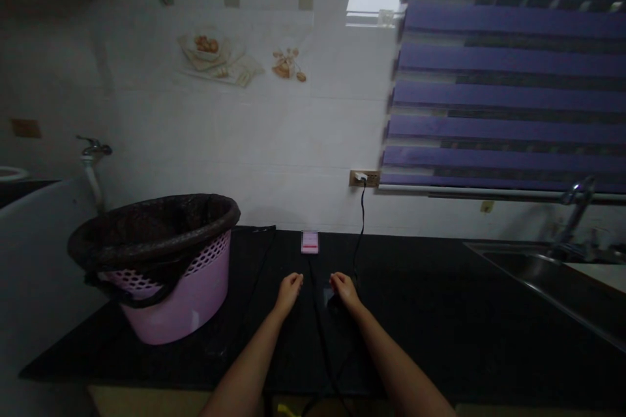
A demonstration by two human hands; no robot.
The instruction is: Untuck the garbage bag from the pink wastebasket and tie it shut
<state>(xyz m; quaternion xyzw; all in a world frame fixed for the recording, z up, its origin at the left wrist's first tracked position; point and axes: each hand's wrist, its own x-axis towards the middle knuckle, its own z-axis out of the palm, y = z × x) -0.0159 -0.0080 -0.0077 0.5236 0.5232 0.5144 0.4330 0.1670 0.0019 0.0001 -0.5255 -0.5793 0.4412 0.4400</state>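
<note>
My two hands rest on a black counter (440, 326); a pink basket (171, 287) with a dark bag in it stands on the counter to my left; a small pink phone (310, 242) lies near the wall. A black cable (320, 332) runs across the counter between my hands; a sink (552, 280) is set in on the right.

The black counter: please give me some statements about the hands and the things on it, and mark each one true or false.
1. The pink basket stands on the black counter, on the left hand's side. True.
2. The right hand holds the small pink device. False: the device lies apart, nearer the wall.
3. A cable runs down from the wall socket. True.
4. The sink is left of the basket. False: it is at the far right.
</note>
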